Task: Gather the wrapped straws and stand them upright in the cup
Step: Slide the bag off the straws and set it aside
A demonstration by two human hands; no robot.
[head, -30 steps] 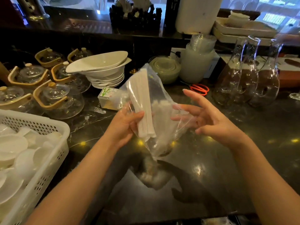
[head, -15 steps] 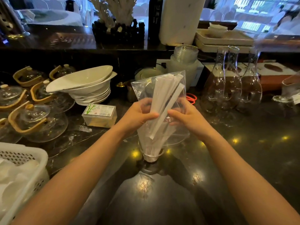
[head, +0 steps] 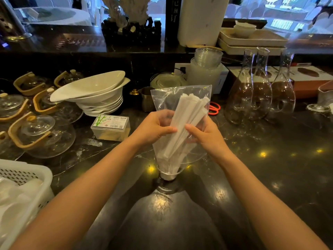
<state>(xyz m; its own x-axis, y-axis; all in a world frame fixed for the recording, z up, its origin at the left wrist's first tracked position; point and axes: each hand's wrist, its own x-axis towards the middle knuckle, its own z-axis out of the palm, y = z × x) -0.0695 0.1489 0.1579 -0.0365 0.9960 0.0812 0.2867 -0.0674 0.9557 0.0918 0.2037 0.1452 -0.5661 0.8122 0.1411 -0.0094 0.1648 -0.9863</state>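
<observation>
Two bare forearms are seen reaching forward from the bottom edge over a dark, glossy stone counter [head: 270,177] dotted with reflected lights. Low at the left edge, a white plastic basket [head: 27,179] of white dishes is partly shown. At the centre, a small clear cup [head: 168,175] is stood on the counter, and the lower ends of a bundle of white paper-wrapped straws [head: 187,121] are set inside it. The bundle is enclosed in a clear plastic bag [head: 162,98], open side down, whose top is raised above the straws. The left hand [head: 153,129] is closed on the bag and straws from the left, thumb across the front. The right hand [head: 205,134] is closed on them from the right, thumb pressed to the wrappers. The straws are leaned slightly to the right.

Beyond the left hand, a small clear box [head: 111,128] with a bamboo label is placed, then a stack of white bowls [head: 97,94]. Glass teapots [head: 41,134] with wooden handles are grouped at the left. Orange-handled scissors [head: 214,108] and three glass carafes [head: 259,91] are placed to the right.
</observation>
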